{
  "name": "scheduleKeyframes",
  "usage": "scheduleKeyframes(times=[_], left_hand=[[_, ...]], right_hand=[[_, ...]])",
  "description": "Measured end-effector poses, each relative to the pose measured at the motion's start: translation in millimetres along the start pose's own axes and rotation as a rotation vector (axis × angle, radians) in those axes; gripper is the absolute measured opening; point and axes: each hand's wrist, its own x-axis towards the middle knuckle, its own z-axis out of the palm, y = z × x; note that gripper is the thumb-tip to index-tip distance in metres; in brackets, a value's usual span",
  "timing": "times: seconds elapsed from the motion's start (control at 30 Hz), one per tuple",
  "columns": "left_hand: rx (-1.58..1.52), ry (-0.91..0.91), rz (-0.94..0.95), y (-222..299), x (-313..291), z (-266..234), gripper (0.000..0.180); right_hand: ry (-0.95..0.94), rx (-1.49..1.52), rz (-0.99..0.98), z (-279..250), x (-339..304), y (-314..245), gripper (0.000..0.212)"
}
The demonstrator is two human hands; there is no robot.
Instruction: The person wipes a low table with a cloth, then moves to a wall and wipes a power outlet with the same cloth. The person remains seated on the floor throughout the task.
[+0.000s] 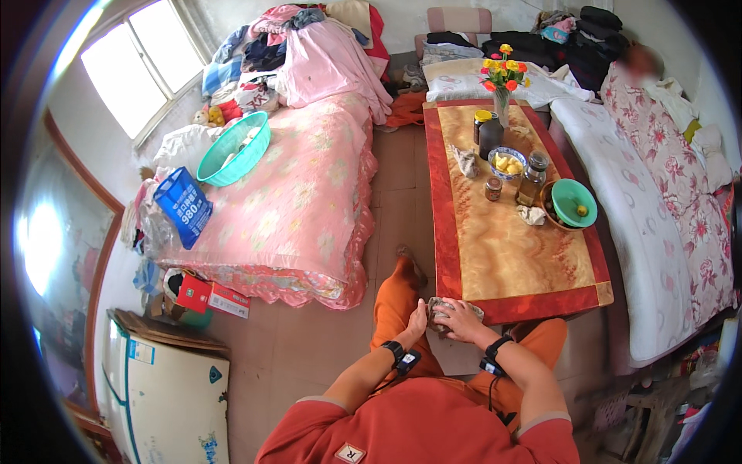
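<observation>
A crumpled greyish patterned cloth (436, 308) is bunched between my hands at the near left corner of the table. My left hand (417, 322) presses against the cloth's left side, fingers close together. From the right, my right hand (461, 320) lies over the bundle with its fingers curled round it. Part of the cloth is hidden under that hand. The long table (510, 286) has a marbled tan top and a red border. Both wrists carry black straps with small devices.
On the table stand a flower vase (502, 104), a dark bottle (489, 139), a bowl of yellow pieces (507, 164), a glass jar (532, 182) and a green bowl (570, 197). A pink bed (301, 201) is on the left, a cushioned seat (634, 232) on the right, a white fridge (174, 394) lower left.
</observation>
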Motion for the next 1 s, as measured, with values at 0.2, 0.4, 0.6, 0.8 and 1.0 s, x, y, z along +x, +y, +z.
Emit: scheduleKeyframes(times=[0.2, 0.4, 0.6, 0.8, 1.0], left_hand=[[-0.07, -0.092, -0.064, -24, 17, -7, 0.069], [-0.074, -0.076, -0.158, -31, 20, 1, 0.069], [0.317, -0.027, 0.103, -35, 38, 10, 0.07], [0.474, 0.076, 0.145, -9, 34, 25, 0.067], [0.557, 0.243, 0.168, 5, 29, 42, 0.059]], right_hand=[[-0.075, 0.103, -0.049, -10, -16, 15, 0.034], [-0.031, 0.168, 0.28, -41, -63, 65, 0.028], [0.123, 0.17, 0.64, -53, -91, 120, 0.032], [0.266, 0.089, 0.821, -50, -98, 145, 0.043], [0.291, -0.007, 1.003, -59, -111, 175, 0.048]])
